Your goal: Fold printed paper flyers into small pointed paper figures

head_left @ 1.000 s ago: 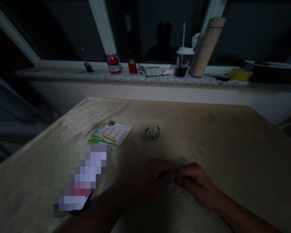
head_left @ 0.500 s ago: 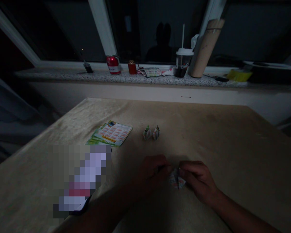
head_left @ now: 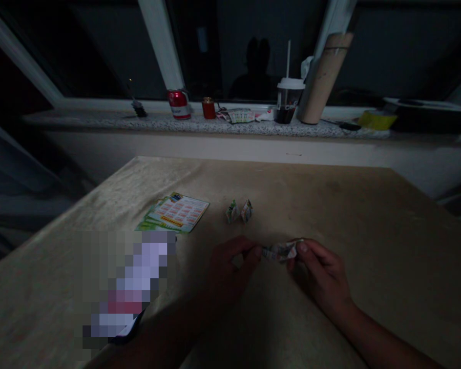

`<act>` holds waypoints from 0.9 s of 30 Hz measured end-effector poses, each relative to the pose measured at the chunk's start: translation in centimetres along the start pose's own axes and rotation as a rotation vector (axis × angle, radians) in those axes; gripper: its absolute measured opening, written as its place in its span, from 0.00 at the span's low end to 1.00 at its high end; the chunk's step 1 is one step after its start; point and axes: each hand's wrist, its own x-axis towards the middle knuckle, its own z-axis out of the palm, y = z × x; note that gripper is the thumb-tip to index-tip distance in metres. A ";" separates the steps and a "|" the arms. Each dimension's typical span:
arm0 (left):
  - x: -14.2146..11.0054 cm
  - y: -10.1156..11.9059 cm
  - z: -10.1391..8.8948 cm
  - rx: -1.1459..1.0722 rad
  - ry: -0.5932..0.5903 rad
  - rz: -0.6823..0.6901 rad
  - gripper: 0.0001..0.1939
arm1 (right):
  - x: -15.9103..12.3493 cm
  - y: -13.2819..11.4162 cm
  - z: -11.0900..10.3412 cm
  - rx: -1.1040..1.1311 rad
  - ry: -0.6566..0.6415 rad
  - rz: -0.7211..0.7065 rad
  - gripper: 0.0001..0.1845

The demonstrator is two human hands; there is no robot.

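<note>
A small folded paper piece is stretched between my two hands just above the table. My left hand pinches its left end with fingertips closed. My right hand pinches its right end the same way. Beyond them, two small folded paper shapes stand side by side on the table. A stack of printed paper sheets lies to the left of those shapes.
A blurred-out object lies at the near left of the table. On the window sill behind stand a red can, a small red jar, a lidded cup with a straw and a cardboard tube.
Both hands have moved up and away from me and pulled slightly apart. The paper piece, earlier bunched between the fingers, is now drawn out sideways between them.
</note>
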 end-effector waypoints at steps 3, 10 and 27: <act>-0.1 0.1 0.1 0.029 -0.013 0.031 0.11 | 0.2 0.0 0.2 0.065 0.055 -0.004 0.19; -0.5 0.3 0.9 -0.056 -0.147 0.150 0.10 | -0.1 -0.1 1.0 0.209 0.196 0.021 0.16; -1.1 -0.2 2.2 -0.141 -0.357 -0.130 0.12 | -0.7 0.0 0.8 -0.320 0.092 -0.222 0.12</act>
